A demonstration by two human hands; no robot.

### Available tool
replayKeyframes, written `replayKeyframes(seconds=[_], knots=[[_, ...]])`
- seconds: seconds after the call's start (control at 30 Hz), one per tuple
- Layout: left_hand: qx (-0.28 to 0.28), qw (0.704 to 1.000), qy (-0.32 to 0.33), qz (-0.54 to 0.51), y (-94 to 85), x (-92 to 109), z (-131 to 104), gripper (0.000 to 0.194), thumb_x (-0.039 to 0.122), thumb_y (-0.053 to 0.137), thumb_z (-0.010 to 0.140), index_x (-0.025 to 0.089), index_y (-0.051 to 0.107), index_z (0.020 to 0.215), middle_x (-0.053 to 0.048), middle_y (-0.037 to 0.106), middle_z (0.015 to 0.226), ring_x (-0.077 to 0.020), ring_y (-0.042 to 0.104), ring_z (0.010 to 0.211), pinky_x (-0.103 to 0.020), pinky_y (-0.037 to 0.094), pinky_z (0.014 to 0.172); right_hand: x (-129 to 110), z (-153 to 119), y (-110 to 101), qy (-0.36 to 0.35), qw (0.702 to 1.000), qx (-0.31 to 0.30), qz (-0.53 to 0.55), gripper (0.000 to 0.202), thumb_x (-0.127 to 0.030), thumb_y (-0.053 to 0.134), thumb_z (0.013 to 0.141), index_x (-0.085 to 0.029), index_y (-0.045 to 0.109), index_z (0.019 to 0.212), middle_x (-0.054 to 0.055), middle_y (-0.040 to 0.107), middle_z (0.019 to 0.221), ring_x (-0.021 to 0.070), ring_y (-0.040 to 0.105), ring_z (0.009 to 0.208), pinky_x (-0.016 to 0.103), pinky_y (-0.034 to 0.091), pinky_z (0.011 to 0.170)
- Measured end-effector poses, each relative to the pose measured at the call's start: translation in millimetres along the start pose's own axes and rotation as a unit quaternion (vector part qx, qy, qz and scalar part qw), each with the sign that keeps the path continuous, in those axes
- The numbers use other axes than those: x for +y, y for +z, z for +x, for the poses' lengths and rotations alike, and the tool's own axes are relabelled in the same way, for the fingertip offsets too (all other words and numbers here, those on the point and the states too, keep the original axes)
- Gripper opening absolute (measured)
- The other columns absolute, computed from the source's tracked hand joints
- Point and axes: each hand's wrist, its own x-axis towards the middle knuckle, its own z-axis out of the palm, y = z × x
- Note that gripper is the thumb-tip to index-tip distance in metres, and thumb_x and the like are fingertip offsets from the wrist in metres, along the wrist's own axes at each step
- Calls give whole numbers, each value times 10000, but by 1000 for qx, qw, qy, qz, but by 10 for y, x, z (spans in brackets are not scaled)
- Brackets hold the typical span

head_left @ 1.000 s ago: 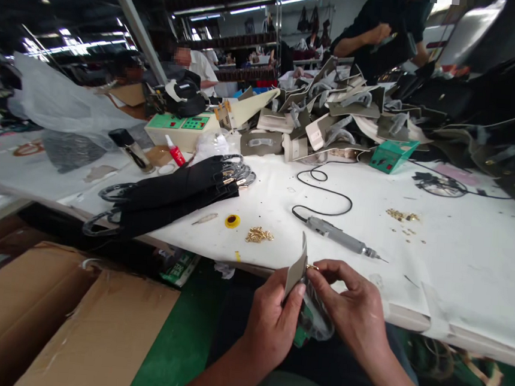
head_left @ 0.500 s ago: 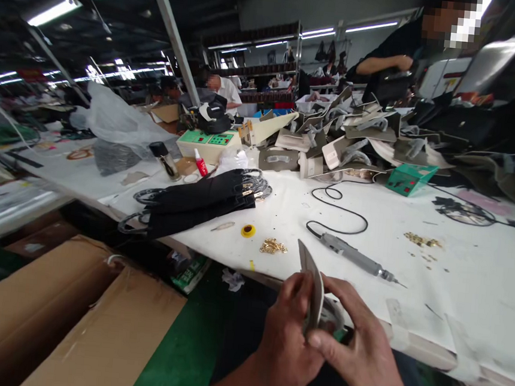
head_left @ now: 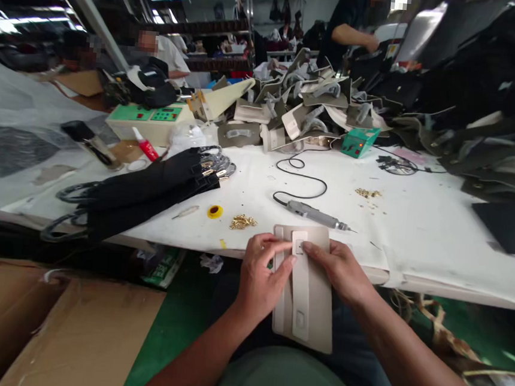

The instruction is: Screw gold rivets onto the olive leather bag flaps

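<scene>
A beige leather-like panel (head_left: 322, 319) is held over my lap at the table edge, its face turned up toward me. Along it runs a paler strap (head_left: 302, 290) with a small squarish fitting near each end. My right hand (head_left: 345, 273) grips the panel's upper right side, thumb pressing by the upper fitting, the other fingers hidden behind. My left hand (head_left: 262, 274) is at the upper left, fingers bent, index and thumb tips touching the strap beside that fitting. A grey pen-shaped power screwdriver (head_left: 316, 214) lies on the table just beyond.
Small gold hardware (head_left: 243, 222), a yellow ring-shaped piece (head_left: 215, 211) and black straps (head_left: 150, 186) lie on the white table (head_left: 249, 180). Behind are a green control box (head_left: 360, 143) and piled beige panels (head_left: 315, 96). A cardboard box (head_left: 105, 330) stands lower left. Another person (head_left: 350, 33) works at the back.
The panel has turned from edge-on to face me, showing the strap. My right thumb has come onto its fitting, and my left fingers have shifted to the strap. The view has swung right.
</scene>
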Motion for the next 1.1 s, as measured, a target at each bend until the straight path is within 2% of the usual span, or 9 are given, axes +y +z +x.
replayKeyframes(seconds=[0.07, 0.17, 0.23, 0.33, 0.4, 0.57, 0.8, 0.93, 1.1], knots=[[17, 995, -75, -69, 108, -134, 117, 365, 239, 752, 820, 248, 682, 1178, -93, 629, 1224, -254, 621, 1142, -359, 559, 876, 57, 72, -59, 18, 1000, 1, 19, 528, -593, 780, 797, -114, 735, 1014, 97, 748, 797, 238, 675, 661, 322, 534, 604], [-40, 947, -211, -238, 245, -271, 230, 733, 265, 801, 766, 229, 497, 1432, -102, 697, 1217, -242, 694, 1042, -331, 581, 808, 155, 162, -125, 20, 999, 13, 23, 499, -561, 796, 787, -118, 737, 1011, 108, 760, 840, 247, 685, 704, 334, 543, 647], [-91, 915, -252, -302, 284, -315, 272, 693, 292, 797, 772, 199, 537, 1407, -87, 752, 1129, -235, 721, 976, -330, 584, 823, 201, 205, -162, 22, 999, 18, 14, 474, -554, 797, 785, -120, 732, 966, 105, 756, 832, 245, 682, 706, 326, 532, 636], [-147, 920, -241, -271, 289, -354, 308, 374, 319, 772, 793, 172, 716, 1133, -63, 790, 1018, -232, 729, 911, -311, 579, 797, 232, 248, -214, 40, 999, 15, -4, 430, -540, 783, 801, -129, 717, 909, 96, 751, 824, 239, 678, 697, 316, 517, 614], [-165, 927, -234, -241, 291, -382, 329, 294, 330, 766, 798, 169, 746, 1043, -55, 798, 969, -229, 728, 867, -303, 575, 757, 233, 271, -241, 55, 998, 15, -20, 400, -522, 782, 804, -139, 711, 892, 84, 747, 813, 234, 674, 686, 308, 507, 604], [-182, 935, -218, -214, 337, -453, 429, 292, 308, 759, 796, 179, 752, 1058, -44, 804, 977, -225, 737, 885, -299, 578, 775, 216, 339, -263, 64, 993, 25, -93, 387, -523, 768, 807, -147, 714, 878, 58, 727, 781, 207, 642, 660, 277, 466, 564], [-199, 948, -208, -134, 417, -516, 625, 372, 175, 748, 744, 203, 758, 1115, -28, 803, 1019, -215, 742, 928, -299, 566, 837, 234, 485, -331, 57, 975, 32, -210, 383, -526, 687, 841, -144, 688, 804, 20, 662, 716, 157, 563, 634, 242, 391, 541], [-222, 949, -205, -92, 485, -532, 718, 418, 138, 743, 722, 218, 756, 1132, -21, 801, 1052, -215, 739, 960, -300, 556, 858, 141, 576, -371, 47, 938, 37, -341, 327, -447, 668, 829, -161, 616, 680, -11, 591, 637, 130, 505, 600, 238, 338, 520], [-238, 947, -212, -42, 589, -562, 814, 466, 140, 764, 695, 208, 741, 1155, -34, 795, 1066, -230, 734, 956, -316, 550, 851, 50, 705, -361, 71, 883, 61, -460, 202, -352, 656, 809, -178, 654, 705, 4, 638, 662, 160, 569, 653, 253, 356, 568]])
